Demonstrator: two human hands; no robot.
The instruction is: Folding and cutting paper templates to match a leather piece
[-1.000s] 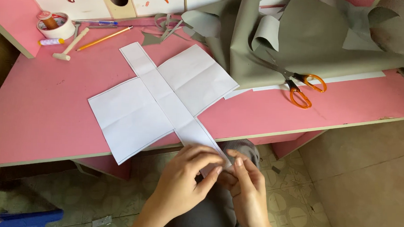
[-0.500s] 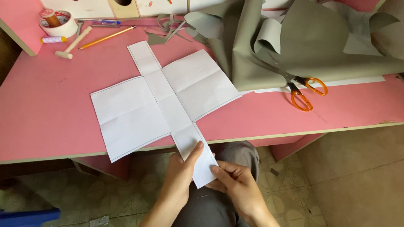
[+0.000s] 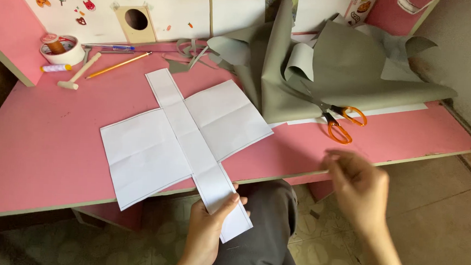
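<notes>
Your left hand point(image 3: 207, 234) pinches the near tab of the white paper cutout point(image 3: 184, 138), thumb on top, fingers under, at the stretch that hangs past the table's front edge. The cutout is cross-shaped: one long strip running from 11 o'clock to 5 o'clock, with a broad flap on each side, both lying flat on the pink table point(image 3: 42, 138). Only the held tab overhangs; your dark-trousered lap sits beneath it.

Your right hand point(image 3: 358, 190) floats free at 3 o'clock of the tab, well apart from the paper, fingers loosely spread and holding nothing; it is blurred. It sits just off the table's front edge, over open floor.

Orange-handled scissors point(image 3: 337, 121) lie at 12 o'clock of that hand, blades tucked under the grey sheet material point(image 3: 346, 74), which is heaped and curled across the far right of the table. Bare pink surface runs wide at 9 o'clock of the cutout. Along the far left edge: a tape roll point(image 3: 61, 49), a small mallet point(image 3: 79, 71), a pencil point(image 3: 118, 65) and a pen point(image 3: 109, 47), all well apart from the paper.
</notes>
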